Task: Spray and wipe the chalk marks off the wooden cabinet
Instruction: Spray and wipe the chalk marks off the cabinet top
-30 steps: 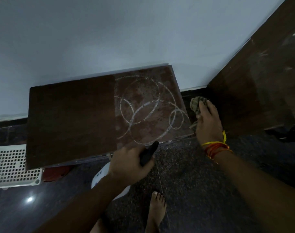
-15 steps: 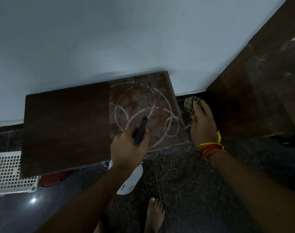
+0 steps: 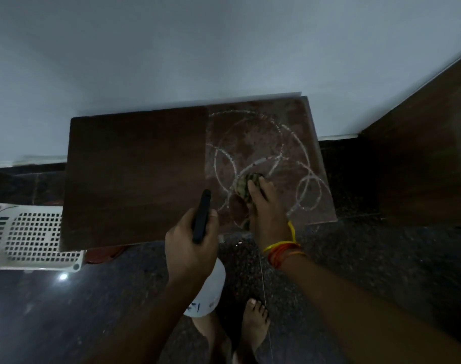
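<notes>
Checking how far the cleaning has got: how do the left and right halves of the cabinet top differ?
The left half is plain dark brown wood; the right half looks paler, mottled and reddish. The left half carries no marks; the right half bears looping white chalk marks. Nothing touches the left half, while the right hand presses a cloth on the right half. Both form one flat top.

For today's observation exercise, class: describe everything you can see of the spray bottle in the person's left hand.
The spray bottle has a white, seemingly plastic body with small dark markings near its base, and a black spray head on top. The left hand grips its neck, fingers curled round it, hiding that part. The head points forward over the wooden cabinet's front edge, while the body hangs below the hand, above the dark floor. Only the hand touches it. Its liquid level cannot be seen.
</notes>
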`<state>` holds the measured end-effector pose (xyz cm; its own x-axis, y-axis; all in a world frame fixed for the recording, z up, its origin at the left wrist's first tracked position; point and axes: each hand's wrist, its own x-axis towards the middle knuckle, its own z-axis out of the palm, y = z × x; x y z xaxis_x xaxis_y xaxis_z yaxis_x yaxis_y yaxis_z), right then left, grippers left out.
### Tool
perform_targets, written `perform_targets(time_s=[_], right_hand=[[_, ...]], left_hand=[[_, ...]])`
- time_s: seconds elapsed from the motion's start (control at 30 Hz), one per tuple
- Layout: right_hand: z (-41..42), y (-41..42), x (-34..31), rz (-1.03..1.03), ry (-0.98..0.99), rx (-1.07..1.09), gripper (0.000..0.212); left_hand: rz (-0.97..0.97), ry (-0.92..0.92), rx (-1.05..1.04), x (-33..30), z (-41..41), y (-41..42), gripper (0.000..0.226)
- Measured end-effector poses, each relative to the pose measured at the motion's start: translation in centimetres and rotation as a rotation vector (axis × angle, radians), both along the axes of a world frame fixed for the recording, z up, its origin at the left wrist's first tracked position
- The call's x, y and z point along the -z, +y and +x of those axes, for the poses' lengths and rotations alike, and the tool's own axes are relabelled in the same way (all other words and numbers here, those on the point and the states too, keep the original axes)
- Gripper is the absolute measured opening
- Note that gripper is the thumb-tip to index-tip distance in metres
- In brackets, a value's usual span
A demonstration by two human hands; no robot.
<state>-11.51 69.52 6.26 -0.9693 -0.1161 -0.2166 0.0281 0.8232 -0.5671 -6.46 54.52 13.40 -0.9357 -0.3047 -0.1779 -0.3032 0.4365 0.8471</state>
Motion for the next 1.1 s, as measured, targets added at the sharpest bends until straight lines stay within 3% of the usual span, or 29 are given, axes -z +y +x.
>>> perform_targets(time_s=[0.1,0.2,0.3,0.4,0.53,0.73,0.93,1.1], right_hand=[[0.2,-1.2,1.6,0.187,0.053,-0.114,0.054],[0.3,-2.5,2.7,0.293,0.12,-0.065,0.057],[0.5,-5.1,3.2,0.299,0.14,-0.045,0.056],[2.1,-7.3,3.5,0.293,0.21,-0.208,0.06],[2.3,-6.1,3.4,0.285,0.224,-0.273,0.061],[-0.7,-8.6,3.3,0.315,0.165,-0.097,0.058],[2.3,-5.1,3.5,0.307,0.222,-0.331,0.052],[-0.9,-8.5,3.3,0.333,0.15,-0.053,0.058]], left_hand=[[0.027,-0.006,-0.043,0.2,0.0,-1.7,0.034],[0.028,0.002,-0.058,0.7,0.1,-3.0,0.034],[0.025,0.003,-0.063,1.2,-0.1,-3.7,0.034],[0.04,-0.012,-0.059,1.3,-0.2,-4.4,0.033],[0.047,-0.018,-0.027,1.0,-0.8,-5.0,0.031],[0.03,0.003,-0.018,1.3,-2.2,-5.4,0.031],[0.054,-0.015,-0.084,0.5,-3.7,-5.8,0.036],[0.042,-0.016,-0.08,0.0,-4.8,-6.9,0.035]])
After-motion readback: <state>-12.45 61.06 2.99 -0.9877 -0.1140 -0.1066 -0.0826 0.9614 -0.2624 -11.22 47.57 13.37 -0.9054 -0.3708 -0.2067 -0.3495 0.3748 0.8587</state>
